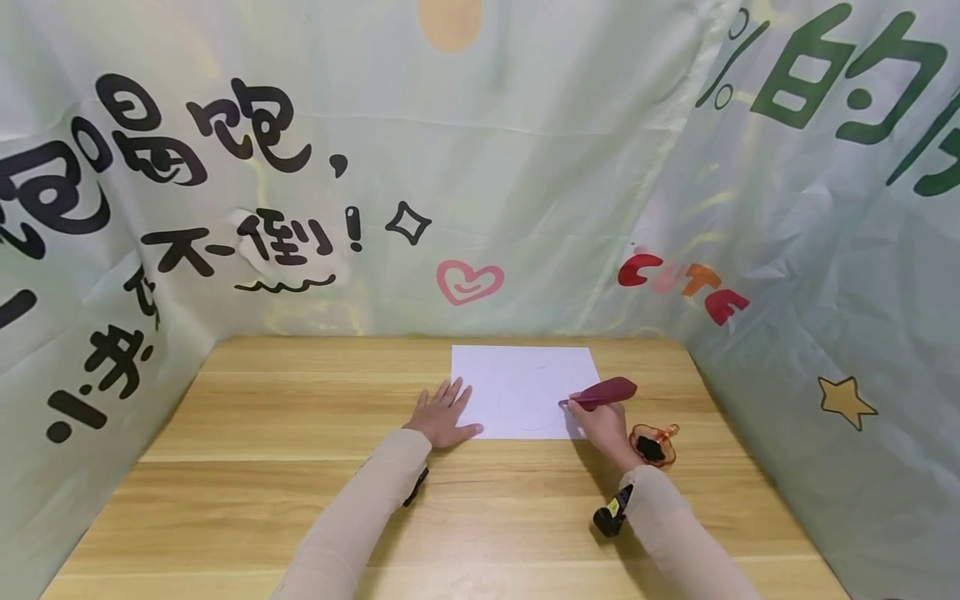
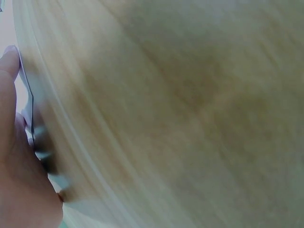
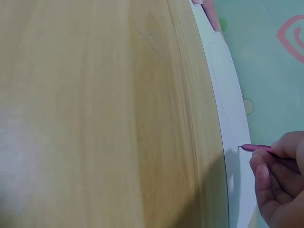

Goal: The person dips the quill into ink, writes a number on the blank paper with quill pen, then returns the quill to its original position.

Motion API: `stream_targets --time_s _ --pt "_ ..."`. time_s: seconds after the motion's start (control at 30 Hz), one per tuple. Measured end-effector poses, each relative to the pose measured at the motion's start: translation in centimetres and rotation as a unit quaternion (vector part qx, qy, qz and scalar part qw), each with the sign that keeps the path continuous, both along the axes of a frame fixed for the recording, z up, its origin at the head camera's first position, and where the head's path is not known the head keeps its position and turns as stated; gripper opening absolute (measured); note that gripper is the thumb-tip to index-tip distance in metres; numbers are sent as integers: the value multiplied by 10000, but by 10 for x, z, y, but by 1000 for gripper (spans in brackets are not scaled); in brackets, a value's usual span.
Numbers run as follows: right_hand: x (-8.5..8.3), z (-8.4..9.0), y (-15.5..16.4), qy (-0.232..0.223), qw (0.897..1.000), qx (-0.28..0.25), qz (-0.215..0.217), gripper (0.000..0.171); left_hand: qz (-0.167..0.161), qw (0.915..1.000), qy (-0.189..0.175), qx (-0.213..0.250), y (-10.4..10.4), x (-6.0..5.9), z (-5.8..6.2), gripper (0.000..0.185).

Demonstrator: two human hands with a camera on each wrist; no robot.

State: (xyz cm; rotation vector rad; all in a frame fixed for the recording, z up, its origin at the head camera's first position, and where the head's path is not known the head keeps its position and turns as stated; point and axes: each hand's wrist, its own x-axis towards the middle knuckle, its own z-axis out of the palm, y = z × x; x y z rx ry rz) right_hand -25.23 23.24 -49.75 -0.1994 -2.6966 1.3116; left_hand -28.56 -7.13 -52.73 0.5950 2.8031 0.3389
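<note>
A white sheet of paper (image 1: 517,387) with faint thin drawn lines lies on the wooden table. My left hand (image 1: 442,414) rests with spread fingers on the sheet's left edge; its thumb side shows in the left wrist view. In my right hand (image 1: 606,429) is a dark red feather quill pen (image 1: 611,390), pinched between thumb and fingers. The pen's tip (image 3: 243,147) is right at the paper in the right wrist view, at the end of a thin curved line. The feather leans up to the right.
Just right of my right hand stands a small amber-rimmed glass inkwell (image 1: 651,447) with black contents. Printed cloth walls (image 1: 555,250) enclose the table (image 1: 300,417) at the back and both sides. A black wrist camera (image 1: 611,512) hangs below my right sleeve.
</note>
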Motion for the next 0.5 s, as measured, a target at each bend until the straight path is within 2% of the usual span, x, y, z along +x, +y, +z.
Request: stream_targets --time_s 0.23,0.5 --pt "-7 1 -9 178 9997 -72 -146 24 18 10000 -57 74 1 2 5 86" --pt "-11 -2 -21 74 9997 -174 -165 24 18 10000 -30 25 0 0 0 87"
